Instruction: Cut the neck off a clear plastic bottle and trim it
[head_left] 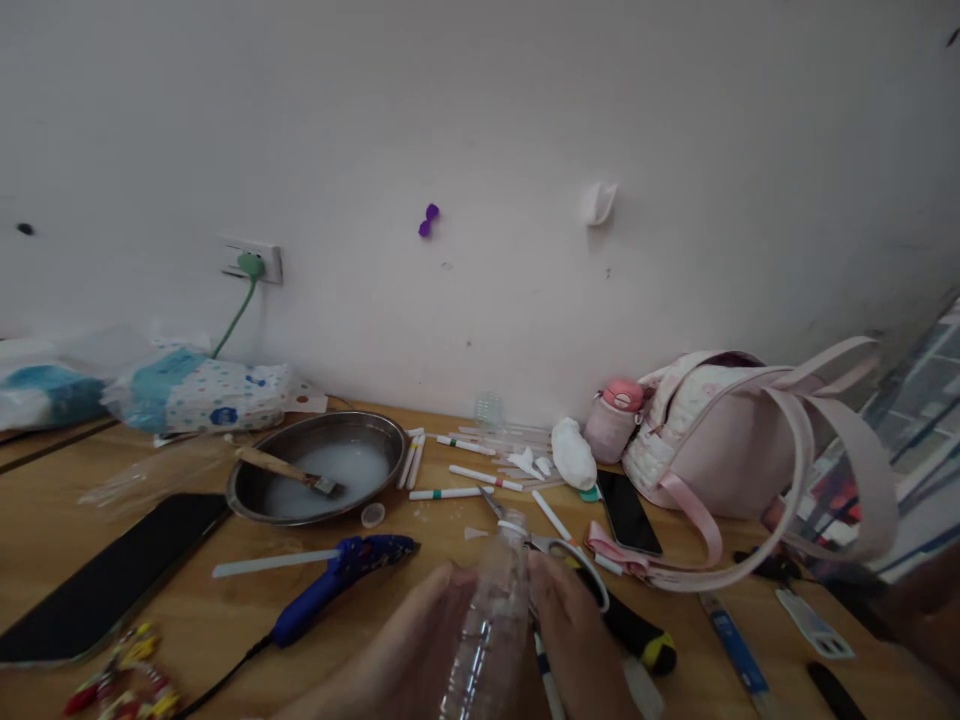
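Note:
A clear plastic bottle (491, 620) stands tilted in front of me, its neck pointing away toward the wall. My left hand (427, 640) is closed around its left side. On the other side, my right hand (571, 630) is closed against the bottle, with its fingertips partly hidden. Just past the bottle neck are scissors (589, 572), their blades pointing left and one pale handle loop showing beside my right hand. A black and yellow handle (637, 630) lies to the right of that hand. Left of my hands is a blue glue gun (330, 585) with a white glue stick in it.
A metal bowl (255, 490) of cloudy liquid holds a brush (289, 468). Several markers (486, 478) lie near the middle. At right are a phone (628, 512), a pink bag (697, 440) and a blue cutter (733, 645). Tissue packs (225, 392) sit back left.

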